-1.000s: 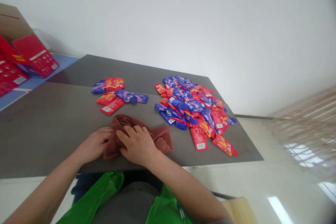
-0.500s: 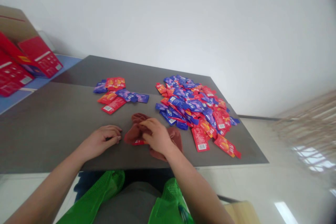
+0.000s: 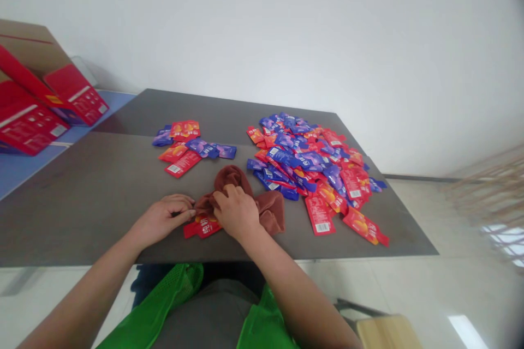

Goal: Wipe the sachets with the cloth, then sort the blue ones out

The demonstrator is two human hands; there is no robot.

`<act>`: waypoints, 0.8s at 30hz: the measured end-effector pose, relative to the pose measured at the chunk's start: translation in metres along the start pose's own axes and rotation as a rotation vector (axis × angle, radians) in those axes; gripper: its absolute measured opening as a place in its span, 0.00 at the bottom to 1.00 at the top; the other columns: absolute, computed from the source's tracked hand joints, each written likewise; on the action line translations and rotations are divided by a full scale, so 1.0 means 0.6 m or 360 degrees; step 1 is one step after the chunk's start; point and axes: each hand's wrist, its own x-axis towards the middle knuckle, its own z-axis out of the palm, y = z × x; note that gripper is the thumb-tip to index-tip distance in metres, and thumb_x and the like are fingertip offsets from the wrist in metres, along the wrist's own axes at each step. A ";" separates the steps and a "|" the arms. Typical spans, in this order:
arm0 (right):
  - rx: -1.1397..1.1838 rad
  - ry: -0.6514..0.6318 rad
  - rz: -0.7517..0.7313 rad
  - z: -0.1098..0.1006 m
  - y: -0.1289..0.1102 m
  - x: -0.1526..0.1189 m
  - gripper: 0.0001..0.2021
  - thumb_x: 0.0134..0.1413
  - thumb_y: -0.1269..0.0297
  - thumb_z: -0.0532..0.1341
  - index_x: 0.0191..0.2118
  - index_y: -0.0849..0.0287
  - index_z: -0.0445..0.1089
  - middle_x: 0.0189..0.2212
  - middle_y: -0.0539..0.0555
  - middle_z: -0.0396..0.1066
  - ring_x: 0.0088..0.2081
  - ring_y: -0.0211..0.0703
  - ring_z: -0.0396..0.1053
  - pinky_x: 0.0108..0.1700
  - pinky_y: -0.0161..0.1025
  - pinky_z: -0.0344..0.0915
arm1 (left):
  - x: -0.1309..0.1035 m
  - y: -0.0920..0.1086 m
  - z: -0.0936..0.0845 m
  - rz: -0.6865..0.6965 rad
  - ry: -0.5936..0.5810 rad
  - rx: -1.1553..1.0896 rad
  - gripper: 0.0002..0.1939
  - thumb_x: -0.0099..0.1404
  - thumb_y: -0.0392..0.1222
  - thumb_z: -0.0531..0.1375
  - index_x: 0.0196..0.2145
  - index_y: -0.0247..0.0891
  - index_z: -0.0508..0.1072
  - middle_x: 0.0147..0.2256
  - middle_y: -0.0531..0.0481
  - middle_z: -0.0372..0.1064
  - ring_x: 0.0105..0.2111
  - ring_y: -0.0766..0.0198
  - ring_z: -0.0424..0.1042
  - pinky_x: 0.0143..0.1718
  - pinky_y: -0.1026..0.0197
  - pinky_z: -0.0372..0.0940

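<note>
My right hand (image 3: 237, 211) is closed on a bunched brown cloth (image 3: 231, 174), pressing it on the table close to the front edge. Part of a red sachet (image 3: 203, 227) with orange print sticks out from under the cloth, lying flat. My left hand (image 3: 166, 219) rests on its side just left of the cloth, thumb and fingers drawn together at the cloth's left edge. Whatever they pinch is too small to make out. Farther back lies a small group of red and purple sachets (image 3: 183, 164). To the right is a large heap of similar sachets (image 3: 311, 161).
The grey table (image 3: 102, 191) ends at a front edge against my body. Open red cartons (image 3: 82, 99) stand at the left on a blue surface (image 3: 24, 166). A white wall rises behind. At the lower right is a wooden stool (image 3: 387, 332).
My right hand has shifted the cloth back and bunched it, so more of the red sachet shows. My left hand has moved right and now meets the cloth's edge. The view has turned slightly.
</note>
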 end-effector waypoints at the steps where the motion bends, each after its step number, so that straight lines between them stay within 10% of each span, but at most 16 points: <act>1: -0.0019 -0.0030 -0.0014 -0.001 -0.001 0.009 0.12 0.70 0.57 0.54 0.51 0.49 0.71 0.50 0.56 0.65 0.49 0.48 0.65 0.43 0.40 0.70 | 0.000 0.002 0.000 -0.0001 -0.0005 -0.0002 0.16 0.67 0.53 0.62 0.25 0.45 0.79 0.30 0.52 0.78 0.44 0.54 0.75 0.52 0.57 0.67; 8: 0.0056 0.0087 0.0357 -0.017 0.013 0.014 0.10 0.68 0.60 0.57 0.52 0.51 0.70 0.51 0.57 0.65 0.49 0.47 0.68 0.42 0.38 0.70 | -0.004 0.007 0.007 0.0005 0.0015 0.0007 0.17 0.67 0.51 0.62 0.23 0.43 0.76 0.31 0.50 0.77 0.47 0.54 0.74 0.52 0.56 0.67; 16: 0.0051 -0.0006 -0.0013 0.003 -0.059 -0.027 0.09 0.70 0.63 0.54 0.48 0.53 0.70 0.47 0.57 0.66 0.48 0.50 0.66 0.38 0.41 0.73 | -0.024 0.024 0.021 0.0090 -0.0015 0.0175 0.06 0.66 0.43 0.63 0.31 0.44 0.77 0.42 0.51 0.77 0.53 0.54 0.70 0.59 0.52 0.62; 24: 0.0117 -0.0021 0.0247 0.010 -0.071 0.004 0.10 0.70 0.67 0.53 0.50 0.57 0.69 0.49 0.60 0.65 0.47 0.50 0.69 0.38 0.41 0.75 | -0.025 0.023 0.030 0.0077 0.0014 0.0264 0.13 0.67 0.47 0.62 0.27 0.41 0.71 0.40 0.48 0.74 0.50 0.54 0.70 0.55 0.52 0.64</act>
